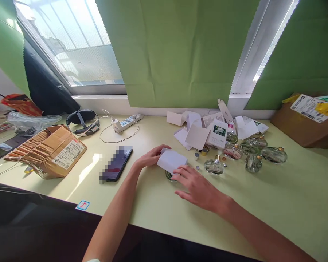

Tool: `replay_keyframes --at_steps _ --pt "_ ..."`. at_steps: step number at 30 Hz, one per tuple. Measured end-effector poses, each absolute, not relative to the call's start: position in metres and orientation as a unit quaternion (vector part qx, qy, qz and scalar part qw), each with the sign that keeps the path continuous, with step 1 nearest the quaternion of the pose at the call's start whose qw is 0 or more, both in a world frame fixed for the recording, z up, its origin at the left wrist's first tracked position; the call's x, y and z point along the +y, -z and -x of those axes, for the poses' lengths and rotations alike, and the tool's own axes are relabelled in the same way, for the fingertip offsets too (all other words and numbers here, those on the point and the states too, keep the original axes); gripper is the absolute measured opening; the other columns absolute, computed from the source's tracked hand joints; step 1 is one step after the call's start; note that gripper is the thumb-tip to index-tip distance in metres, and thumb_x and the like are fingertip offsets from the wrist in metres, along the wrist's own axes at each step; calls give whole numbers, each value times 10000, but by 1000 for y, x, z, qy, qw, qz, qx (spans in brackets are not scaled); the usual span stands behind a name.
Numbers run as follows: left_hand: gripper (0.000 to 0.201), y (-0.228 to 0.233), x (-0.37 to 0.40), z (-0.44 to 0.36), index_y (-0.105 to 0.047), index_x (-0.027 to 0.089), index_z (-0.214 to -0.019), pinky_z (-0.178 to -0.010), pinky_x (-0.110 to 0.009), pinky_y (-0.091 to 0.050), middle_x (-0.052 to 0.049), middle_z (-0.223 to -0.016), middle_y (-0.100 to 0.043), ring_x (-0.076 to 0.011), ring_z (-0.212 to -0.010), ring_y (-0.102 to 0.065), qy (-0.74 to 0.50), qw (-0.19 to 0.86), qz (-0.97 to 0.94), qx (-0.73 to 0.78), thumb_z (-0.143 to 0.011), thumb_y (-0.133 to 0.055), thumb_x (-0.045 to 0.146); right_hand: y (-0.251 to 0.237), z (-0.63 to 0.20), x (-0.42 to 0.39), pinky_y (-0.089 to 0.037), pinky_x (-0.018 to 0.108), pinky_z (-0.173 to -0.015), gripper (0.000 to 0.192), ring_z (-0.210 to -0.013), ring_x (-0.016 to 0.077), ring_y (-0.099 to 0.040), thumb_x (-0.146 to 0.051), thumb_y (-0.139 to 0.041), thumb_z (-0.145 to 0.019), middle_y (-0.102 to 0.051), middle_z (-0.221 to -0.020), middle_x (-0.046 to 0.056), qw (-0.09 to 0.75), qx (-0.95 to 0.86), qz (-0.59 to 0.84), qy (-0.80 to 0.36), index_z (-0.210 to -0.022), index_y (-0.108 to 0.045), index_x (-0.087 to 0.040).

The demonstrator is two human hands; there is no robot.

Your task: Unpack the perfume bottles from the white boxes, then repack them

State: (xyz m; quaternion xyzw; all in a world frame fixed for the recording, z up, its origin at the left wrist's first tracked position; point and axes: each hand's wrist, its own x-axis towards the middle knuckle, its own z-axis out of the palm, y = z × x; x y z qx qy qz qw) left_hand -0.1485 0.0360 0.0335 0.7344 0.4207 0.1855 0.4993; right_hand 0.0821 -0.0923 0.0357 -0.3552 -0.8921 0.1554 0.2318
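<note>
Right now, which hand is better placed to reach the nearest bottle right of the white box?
Probably the right hand: it is nearer that bottle and on the same side. The left hand is at the white box's far side.

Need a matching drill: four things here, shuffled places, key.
1. Plain white paper box
2. Black rectangular smartphone
3. White plastic power strip
4. Brown cardboard carton with yellow tape

A. Right edge of the picture
B. Between left hand and right hand
C. Back of the table, left half
D. Flat, beside the left forearm

Pairs: 1-B, 2-D, 3-C, 4-A
</note>
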Motion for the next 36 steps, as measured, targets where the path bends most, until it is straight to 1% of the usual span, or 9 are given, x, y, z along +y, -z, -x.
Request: replay_keyframes --at_steps 4,8,15,18,22,24,26,30,36 --pt "368 -25 39 147 -552 185 -1097 -636 -227 -416 -29 -907 -598 -152 -788 -512 -227 475 -727 441 -829 -568 438 -26 -68 -87 -354 497 -1115 308 -1334 268 -418 -238 -566 -923 -593 -1343 74 267 -903 315 -117 -1230 -579 -237" --pt "448 -19 41 142 -600 161 -1007 -647 -257 -439 -67 -924 -640 -178 -805 -540 -253 468 -716 451 -858 -523 576 -9 -66 -75 -298 574 -1137 717 -1399 351 -327 -311 -730 -798 -420 -1507 140 275 -863 396 -153 -1432 -411 -212" --pt "578 -19 43 142 -587 183 -1078 -670 -276 -482 -83 -1004 -667 -209 -840 -609 -295 454 -682 491 -814 -509 692 0 -72 -65 -386 531 -1074 770 -1252 333 -493 -372 -730 -770 -578 -1327 159 294 -834 413 -219 -1446 -416 -180" --pt "573 -35 54 156 -563 170 -1104 -608 -258 -465 -95 -994 -662 -196 -788 -611 -315 427 -659 533 -812 -523 660 -2 -81 -76 -447 455 -1004 836 -1165 290 -551 -451 -748 -750 -599 -1266 118 316 -770 390 -394 -1472 -399 -216" --pt "392 -88 79 159 -582 168 -1079 -457 -213 -340 -57 -875 -632 -112 -586 -521 -316 403 -652 559 -828 -578 469 12 -83 -81 -502 347 -749 649 -886 205 -654 -485 -695 -803 -614 -1153 99 330 -529 282 -729 -1375 -520 -232" --pt "324 -123 91 141 -612 164 -1040 -439 -208 -331 -48 -830 -618 -91 -538 -510 -300 415 -662 547 -833 -590 411 21 -80 -77 -490 317 -663 619 -780 181 -666 -497 -692 -800 -620 -1113 101 338 -487 255 -764 -1331 -548 -215" --pt "374 -155 99 111 -593 158 -1112 -441 -207 -353 -97 -1002 -626 -105 -594 -598 -309 436 -665 522 -847 -596 423 25 -77 -72 -483 309 -619 608 -709 172 -668 -515 -677 -799 -637 -1077 101 350 -465 239 -777 -1310 -556 -208" --pt "558 -185 86 58 -388 211 -1383 -636 -258 -521 -146 -1281 -550 -174 -890 -672 -399 423 -697 418 -922 -509 501 23 -78 -66 -481 324 -600 555 -645 188 -667 -608 -438 -883 -690 -932 112 379 -395 205 -811 -1141 -627 -154" --pt "351 -155 19 74 -562 281 -1251 -742 -276 -503 -64 -1221 -586 -190 -997 -608 -48 306 -904 294 -938 -520 436 7 -87 -63 -459 301 -597 579 -617 182 -661 -646 -313 -935 -727 -861 109 449 -260 203 -830 -1053 -615 -167"
